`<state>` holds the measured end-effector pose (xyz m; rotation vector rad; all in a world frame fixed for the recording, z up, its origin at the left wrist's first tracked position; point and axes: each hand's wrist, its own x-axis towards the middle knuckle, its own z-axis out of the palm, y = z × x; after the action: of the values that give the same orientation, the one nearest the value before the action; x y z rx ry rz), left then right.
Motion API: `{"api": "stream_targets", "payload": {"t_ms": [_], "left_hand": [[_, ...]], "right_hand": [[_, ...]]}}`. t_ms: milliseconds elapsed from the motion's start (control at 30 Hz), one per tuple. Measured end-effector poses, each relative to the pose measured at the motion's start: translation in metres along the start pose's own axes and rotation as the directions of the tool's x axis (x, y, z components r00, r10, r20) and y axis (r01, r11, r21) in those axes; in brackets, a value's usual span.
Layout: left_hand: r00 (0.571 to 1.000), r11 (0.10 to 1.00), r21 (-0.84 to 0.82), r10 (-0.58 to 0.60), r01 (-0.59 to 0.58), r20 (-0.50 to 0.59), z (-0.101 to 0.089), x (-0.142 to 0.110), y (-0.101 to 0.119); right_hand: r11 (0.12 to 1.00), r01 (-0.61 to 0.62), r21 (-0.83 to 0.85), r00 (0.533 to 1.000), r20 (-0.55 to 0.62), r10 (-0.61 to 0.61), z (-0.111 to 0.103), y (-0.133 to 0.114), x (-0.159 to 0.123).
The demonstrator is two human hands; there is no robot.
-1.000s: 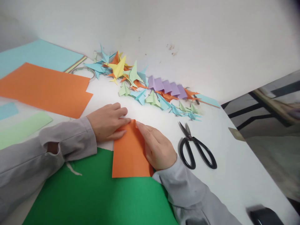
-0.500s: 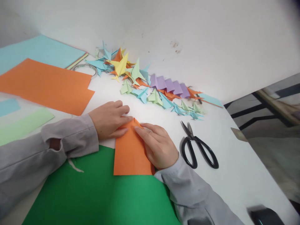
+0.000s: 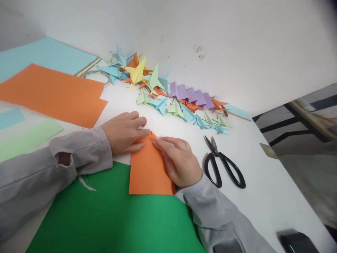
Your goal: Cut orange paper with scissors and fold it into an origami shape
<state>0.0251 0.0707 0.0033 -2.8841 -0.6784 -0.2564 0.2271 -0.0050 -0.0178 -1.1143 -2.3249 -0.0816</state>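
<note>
A sheet of orange paper (image 3: 149, 172) lies partly on the green sheet (image 3: 116, 218), its top folded toward a point. My left hand (image 3: 125, 135) presses the upper left edge, thumb and index finger closed on the paper close to the tip. On the opposite slanted edge, the thumb and fingers of my right hand (image 3: 180, 161) pinch the fold. The fingers partly cover the folded top. To the right of my right hand lie black-handled scissors (image 3: 215, 153), blades slightly apart and pointing away from me.
Several folded paper figures (image 3: 138, 72) in yellow, blue, green and orange line the wall, beside a pleated purple paper strip (image 3: 192, 95). At left are a large orange sheet (image 3: 58, 93), a blue sheet (image 3: 52, 54), a tape roll (image 3: 96, 72) and a green strip (image 3: 34, 137). A black object (image 3: 297, 242) sits bottom right.
My right thumb and fingers have shifted slightly along the right slanted fold, and the paper's tip shows a little more. The whole view has shifted slightly. Both hands stay on the orange paper.
</note>
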Motion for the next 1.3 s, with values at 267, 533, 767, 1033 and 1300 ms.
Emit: {"api": "stream_targets", "payload": {"t_ms": [267,533,767,1033,1300], "left_hand": [[1.0,1.0,-0.005,-0.001,0.001,-0.019,0.0016,-0.0004,-0.0003],[1.0,1.0,-0.004,-0.001,0.001,-0.017,0.0011,-0.0005,-0.0001],[1.0,1.0,-0.016,-0.005,0.005,-0.027,0.0018,-0.0006,-0.0002],[1.0,1.0,-0.007,-0.002,0.002,-0.021,0.0017,-0.0005,-0.0002],[0.999,1.0,-0.015,-0.003,0.002,-0.034,0.0022,-0.0008,-0.0004]], "right_hand": [[0.999,-0.043,0.017,0.999,0.01,0.043,-0.0013,-0.0007,0.0012],[1.0,-0.01,-0.007,1.0,-0.017,0.01,0.0004,-0.0004,0.0001],[1.0,-0.025,0.007,1.0,-0.011,0.026,-0.0006,-0.0013,-0.0003],[1.0,-0.013,0.006,1.0,-0.022,0.013,0.0008,-0.0004,-0.0009],[1.0,0.004,-0.01,1.0,-0.016,-0.004,0.0002,-0.0003,-0.0002]]}}
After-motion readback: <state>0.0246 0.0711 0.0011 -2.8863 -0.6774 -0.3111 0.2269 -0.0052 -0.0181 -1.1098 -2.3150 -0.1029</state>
